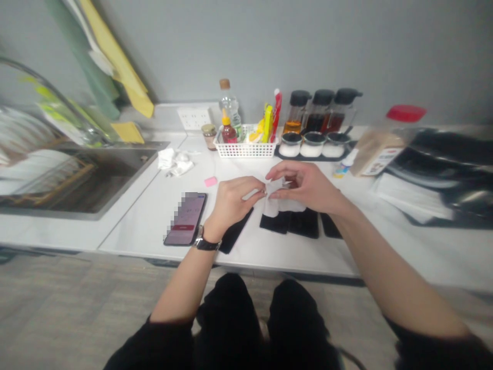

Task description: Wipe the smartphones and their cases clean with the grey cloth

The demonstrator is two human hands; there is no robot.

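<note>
A thin white tissue [272, 206] is between my hands above the counter. My left hand [235, 199] pinches its left edge between thumb and forefinger; a small shiny spot shows at those fingertips, too small to name. The thumb and fingers of my right hand [310, 186] are closed on the tissue from the right. Below the hands lie several flat black slabs, one black slab [302, 223] partly under the tissue's hanging edge. Another black slab [236, 232] rests beside my left wrist. To the left lies a phone [185, 221] with its screen lit, partly pixelated.
Crumpled tissues [175, 162] and a pink piece [210, 181] lie on the counter [134, 226]. Behind stand a white basket [246, 150] of bottles and a condiment rack [314, 154]. A red-lidded jar [379, 146] is at right, a sink [127, 177] with dishes at left.
</note>
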